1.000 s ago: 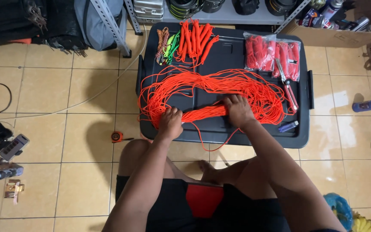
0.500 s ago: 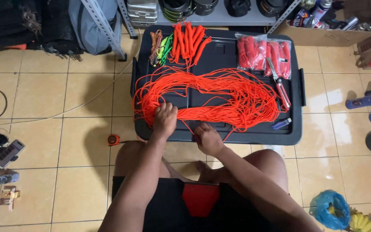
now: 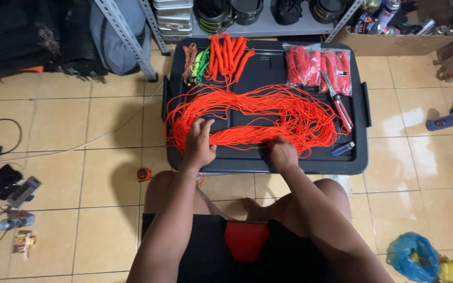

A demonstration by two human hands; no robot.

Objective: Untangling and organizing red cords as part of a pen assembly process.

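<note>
Big heap of orange cord [image 3: 258, 112] spread in long loops over the black lid [image 3: 268, 160] of a box, in the middle of the frame. Left hand [image 3: 199, 141] flat on the left part of the heap, fingers open and pressing down on the strands near the lower left loops. Right hand [image 3: 281, 153] at the lower edge of the heap, just right of the middle, curled in over a few strands; hard to tell whether pinching them or only resting there. Most of the cord above and to the right of both hands, reaching almost to the right end of the lid. Two clear bags [image 3: 318, 65] with red cord inside at the upper right of the lid, side by side, flat and shiny. Red-handled pliers [image 3: 339, 102] lying partly on the bags, tilted down to the right. Small blue lighter [image 3: 343, 149] at the lower right of the lid, just past the heap. Row of short orange bundles [image 3: 229, 52] at the upper left of the lid, with green and brown bundles [image 3: 195, 63] just beside them. Brown cardboard box [image 3: 394, 42] at the upper right of the frame. Cord thin, very bright orange, loose and tangled, many strands crossing each other.
</note>
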